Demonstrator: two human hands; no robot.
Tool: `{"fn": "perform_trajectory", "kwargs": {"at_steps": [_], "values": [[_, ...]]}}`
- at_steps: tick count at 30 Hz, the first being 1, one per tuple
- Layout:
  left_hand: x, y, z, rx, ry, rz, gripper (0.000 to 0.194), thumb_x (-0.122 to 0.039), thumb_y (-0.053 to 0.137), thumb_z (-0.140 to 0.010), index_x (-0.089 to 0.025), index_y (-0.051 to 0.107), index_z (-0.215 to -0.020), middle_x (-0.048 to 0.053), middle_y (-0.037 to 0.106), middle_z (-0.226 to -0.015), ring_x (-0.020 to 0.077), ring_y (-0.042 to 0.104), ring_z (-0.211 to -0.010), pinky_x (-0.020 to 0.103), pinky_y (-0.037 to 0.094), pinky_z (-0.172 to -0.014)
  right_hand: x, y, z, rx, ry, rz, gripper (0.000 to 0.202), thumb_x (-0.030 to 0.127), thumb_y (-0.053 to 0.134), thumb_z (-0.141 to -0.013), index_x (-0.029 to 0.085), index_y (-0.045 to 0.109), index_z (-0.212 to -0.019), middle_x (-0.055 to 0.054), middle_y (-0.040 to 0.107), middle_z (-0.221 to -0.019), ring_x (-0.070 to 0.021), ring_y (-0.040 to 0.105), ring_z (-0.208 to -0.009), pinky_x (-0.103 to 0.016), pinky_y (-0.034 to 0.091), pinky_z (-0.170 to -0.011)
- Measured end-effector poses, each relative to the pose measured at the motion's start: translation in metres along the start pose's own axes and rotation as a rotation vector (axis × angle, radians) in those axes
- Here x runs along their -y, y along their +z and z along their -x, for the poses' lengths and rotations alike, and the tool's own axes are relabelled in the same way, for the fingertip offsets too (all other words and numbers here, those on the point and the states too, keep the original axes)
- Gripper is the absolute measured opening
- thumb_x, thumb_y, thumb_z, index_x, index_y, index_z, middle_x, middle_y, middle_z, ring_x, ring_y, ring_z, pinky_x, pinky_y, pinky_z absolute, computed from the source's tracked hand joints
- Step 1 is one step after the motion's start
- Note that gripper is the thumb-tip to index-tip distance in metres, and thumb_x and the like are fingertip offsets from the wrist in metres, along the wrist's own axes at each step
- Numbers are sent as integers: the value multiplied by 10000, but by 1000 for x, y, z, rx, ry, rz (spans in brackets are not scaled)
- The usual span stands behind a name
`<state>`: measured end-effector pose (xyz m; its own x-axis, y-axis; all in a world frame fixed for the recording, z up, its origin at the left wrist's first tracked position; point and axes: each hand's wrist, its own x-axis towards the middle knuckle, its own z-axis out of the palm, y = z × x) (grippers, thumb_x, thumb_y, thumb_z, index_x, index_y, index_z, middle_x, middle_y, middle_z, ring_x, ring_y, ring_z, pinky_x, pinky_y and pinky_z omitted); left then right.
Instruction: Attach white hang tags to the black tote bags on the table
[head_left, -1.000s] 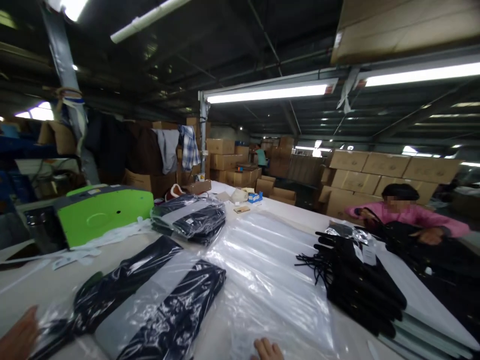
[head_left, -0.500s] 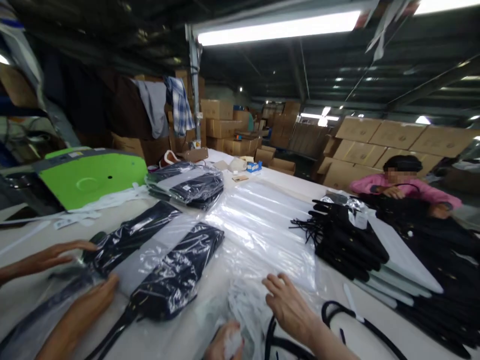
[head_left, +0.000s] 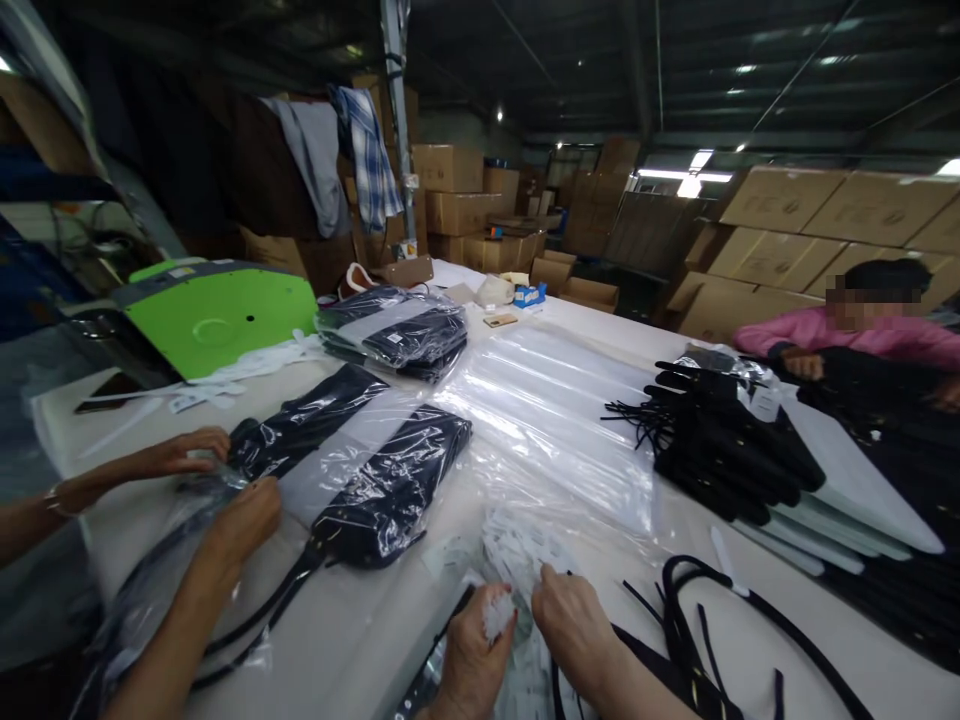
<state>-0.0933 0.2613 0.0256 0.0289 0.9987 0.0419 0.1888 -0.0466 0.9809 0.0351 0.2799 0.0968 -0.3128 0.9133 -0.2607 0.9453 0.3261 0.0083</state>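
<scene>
At the bottom centre, my left hand [head_left: 474,650] is closed round a small bunch of white translucent pieces [head_left: 498,614]. Just to its right, my right hand [head_left: 574,622] has its fingers curled down at a heap of white strips [head_left: 525,545]; what its fingertips pinch is too small to make out. Clear plastic film lies under and between both hands. Black straps [head_left: 675,640] run beside my right forearm. To the left, a black item in a clear bag [head_left: 375,500] lies on the table, with another person's hands [head_left: 244,515] on the bag's near end.
Flat clear bags [head_left: 555,420] lie mid-table. At the right are stacked black pieces with pale boards [head_left: 847,530] and a person in pink [head_left: 787,330]. Bagged items [head_left: 397,330] and a green machine [head_left: 225,315] stand at the back left.
The view has tilted down and turned right. My right hand has closed from spread fingers and moved nearer my left, which shows more fully. The other person's hands have moved along the bag.
</scene>
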Motion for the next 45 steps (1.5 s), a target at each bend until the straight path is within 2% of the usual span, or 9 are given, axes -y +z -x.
{"fn": "perform_trajectory", "kwargs": {"at_steps": [3, 6, 10, 15, 21, 25, 35, 39, 45], "values": [[7, 6, 2, -6, -44, 60, 232, -338, 546, -750, -161, 624, -878, 45, 644, -717, 154, 595, -619, 227, 499, -586, -3, 0, -5, 40, 121, -130, 238, 17, 466, -756, 117, 670, -828, -142, 690, -768, -251, 649, -742, -297, 437, -599], [15, 13, 2, -49, -141, 174, 298, -392, 577, -724, -146, 617, -887, 44, 629, -699, 135, 564, -534, 206, 475, -466, -12, 4, -12, 31, 178, -277, 217, 169, 470, -823, 156, 669, -740, -90, 701, -728, -210, 651, -721, -249, 408, -580], [15, 18, 4, -132, -225, 303, 372, -443, 601, -699, -132, 611, -903, 18, 604, -605, 138, 568, -525, 221, 492, -514, -27, 12, -15, 6, 271, -436, 304, 280, 442, -852, 191, 641, -640, -9, 688, -639, -128, 622, -631, -189, 363, -527], [-4, 23, 9, -265, -280, 389, 415, -506, 630, -649, -142, 625, -848, 7, 610, -547, 149, 579, -535, 233, 506, -546, -35, 20, -12, -35, 415, -471, 288, 256, 451, -837, 180, 611, -609, -28, 678, -633, -136, 601, -628, -207, 344, -548], [-11, 23, 12, -251, -272, 476, 384, -461, 684, -613, -150, 645, -833, 18, 635, -667, 159, 607, -591, 247, 526, -572, -29, 23, -14, -53, 497, -415, 235, 246, 455, -831, 194, 628, -682, -68, 699, -735, -175, 624, -734, -239, 345, -598], [-7, 17, 14, -168, -283, 489, 389, -440, 713, -586, -143, 654, -830, 53, 662, -745, 189, 631, -628, 288, 546, -618, -29, 27, -12, -57, 541, -358, 215, 245, 441, -836, 193, 637, -766, -91, 699, -788, -204, 632, -775, -261, 364, -608], [-8, 9, 12, -150, -259, 419, 396, -444, 710, -583, -129, 650, -816, 64, 684, -680, 202, 643, -626, 289, 552, -614, -39, 30, 0, -90, 606, -358, 221, 233, 425, -833, 169, 634, -804, -126, 691, -807, -228, 630, -781, -286, 389, -621], [-7, 3, 8, -217, -253, 420, 384, -457, 712, -570, -136, 643, -770, 55, 678, -659, 197, 640, -601, 292, 559, -597, -46, 26, 6, -126, 664, -427, 247, 155, 379, -823, 113, 622, -815, -180, 673, -790, -254, 617, -758, -314, 376, -618], [-2, 9, 13, -163, -278, 356, 449, -458, 681, -598, -138, 585, -898, 57, 659, -750, 210, 645, -644, 331, 555, -641, -58, 19, 30, -163, 551, -741, 274, 280, 443, -794, 166, 576, -583, -1, 561, -551, -134, 525, -598, -226, 350, -567]]}}
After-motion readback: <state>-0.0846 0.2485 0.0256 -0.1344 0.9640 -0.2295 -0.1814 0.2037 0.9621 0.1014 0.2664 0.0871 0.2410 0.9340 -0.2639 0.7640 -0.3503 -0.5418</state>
